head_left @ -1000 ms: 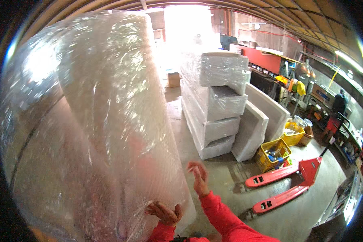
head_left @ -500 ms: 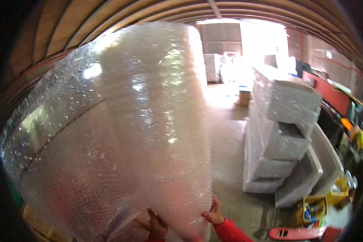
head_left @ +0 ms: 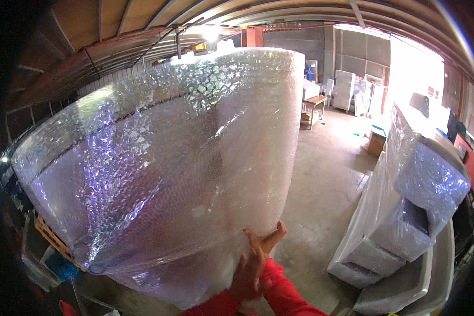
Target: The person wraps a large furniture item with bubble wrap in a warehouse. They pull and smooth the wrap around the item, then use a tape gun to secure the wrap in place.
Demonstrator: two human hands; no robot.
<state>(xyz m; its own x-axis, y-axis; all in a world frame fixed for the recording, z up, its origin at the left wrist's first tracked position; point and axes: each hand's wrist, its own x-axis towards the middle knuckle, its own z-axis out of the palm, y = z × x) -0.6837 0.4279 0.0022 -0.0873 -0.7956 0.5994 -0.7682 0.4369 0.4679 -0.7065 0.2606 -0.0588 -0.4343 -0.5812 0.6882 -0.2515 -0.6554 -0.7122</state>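
A tall, bulky item swathed in clear bubble wrap (head_left: 195, 158) fills the left and middle of the view; what is inside shows only dimly. Wrap folds gather at its lower left and fan out toward my hands. At its lower right edge my right hand (head_left: 267, 243) grips the bubble wrap, thumb on the near face and fingers round the side. My left hand (head_left: 246, 275) crosses in front of the right wrist, fingers apart and stretched upward, close to the wrap and holding nothing visible. Both sleeves are red.
Plastic-wrapped white blocks (head_left: 395, 226) stand stacked at the right, beside pale curved panels (head_left: 400, 295). A brown box (head_left: 376, 142) and a wooden table (head_left: 314, 102) stand farther back on the concrete floor (head_left: 321, 195). A wooden pallet edge (head_left: 52, 237) shows at the lower left.
My view has swung left and shows more of the wrapped item. My hands, apart before at its lower edge, are now close together and crossed at its right edge.
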